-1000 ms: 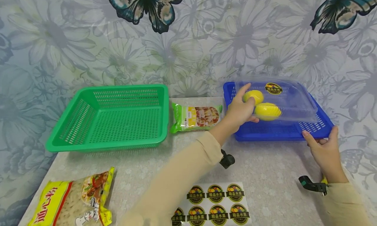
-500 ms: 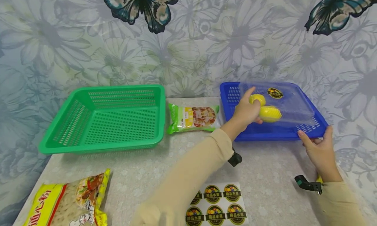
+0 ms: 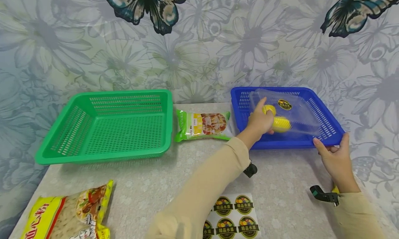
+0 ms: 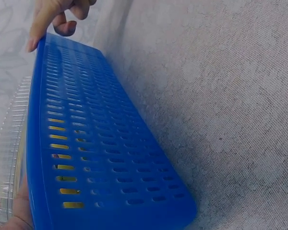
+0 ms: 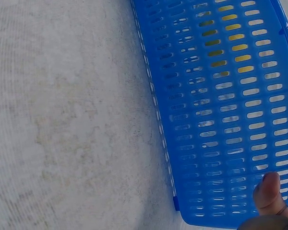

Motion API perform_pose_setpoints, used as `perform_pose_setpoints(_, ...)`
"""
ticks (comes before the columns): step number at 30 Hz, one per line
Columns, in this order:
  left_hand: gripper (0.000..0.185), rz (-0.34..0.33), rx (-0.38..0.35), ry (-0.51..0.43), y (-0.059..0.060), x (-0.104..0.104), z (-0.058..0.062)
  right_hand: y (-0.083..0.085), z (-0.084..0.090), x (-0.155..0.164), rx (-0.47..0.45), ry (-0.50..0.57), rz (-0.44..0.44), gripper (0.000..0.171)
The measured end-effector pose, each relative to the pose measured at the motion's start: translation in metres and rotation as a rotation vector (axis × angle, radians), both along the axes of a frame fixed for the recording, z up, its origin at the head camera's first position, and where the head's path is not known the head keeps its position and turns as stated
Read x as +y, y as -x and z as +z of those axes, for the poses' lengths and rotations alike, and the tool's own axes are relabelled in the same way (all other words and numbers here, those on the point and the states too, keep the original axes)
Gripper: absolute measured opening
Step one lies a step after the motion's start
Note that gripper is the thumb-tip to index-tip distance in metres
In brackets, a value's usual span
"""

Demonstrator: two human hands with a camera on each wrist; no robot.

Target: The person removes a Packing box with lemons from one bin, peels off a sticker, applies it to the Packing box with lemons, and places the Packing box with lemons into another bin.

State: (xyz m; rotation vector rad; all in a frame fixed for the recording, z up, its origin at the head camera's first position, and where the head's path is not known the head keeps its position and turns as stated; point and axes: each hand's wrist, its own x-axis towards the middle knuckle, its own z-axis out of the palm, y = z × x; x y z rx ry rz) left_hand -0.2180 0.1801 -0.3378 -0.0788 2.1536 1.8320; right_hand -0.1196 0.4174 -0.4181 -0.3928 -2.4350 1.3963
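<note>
A clear plastic box (image 3: 303,114) with a round fruit sticker and two yellow fruits (image 3: 281,124) inside lies tilted in the blue basket (image 3: 330,118). At the box's left end, my left hand (image 3: 261,121) grips it, thumb and fingers around the edge. The box is low inside the basket; whether it touches the floor cannot be told. My right hand (image 3: 337,162) holds the basket's front right corner, thumb over the rim. Yellow shows through the slotted wall in both wrist views.
Left of the blue basket lies a green-and-yellow food packet (image 3: 204,125), then a green basket (image 3: 124,135). A yellow noodle bag (image 3: 70,213) is at front left. A sticker sheet (image 3: 232,216) lies at the front, partly covered by the left sleeve.
My left hand has lowered the clear box from above the blue basket's rim down into it. The right hand keeps its hold on the corner. The head view has shifted slightly.
</note>
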Motion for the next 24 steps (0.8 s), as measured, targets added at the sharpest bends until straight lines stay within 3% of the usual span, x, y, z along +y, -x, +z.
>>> perform_pose_setpoints(7,0.055,-0.041,-0.003,0.035,0.002,0.001,-0.005,0.0,-0.001,0.001,-0.005,-0.031,0.002,0.089)
perform_pose_setpoints(15,0.059,-0.034,-0.01,0.078,0.004,0.003,-0.014,-0.001,-0.002,0.001,-0.027,-0.048,-0.006,0.097)
perform_pose_setpoints(20,0.062,-0.114,0.068,0.239,0.001,0.002,-0.016,0.0,-0.002,0.001,-0.024,-0.044,-0.008,0.095)
perform_pose_setpoints(24,0.064,-0.15,0.072,0.376,-0.001,0.002,-0.013,-0.001,-0.002,0.0,-0.014,-0.037,-0.005,0.095)
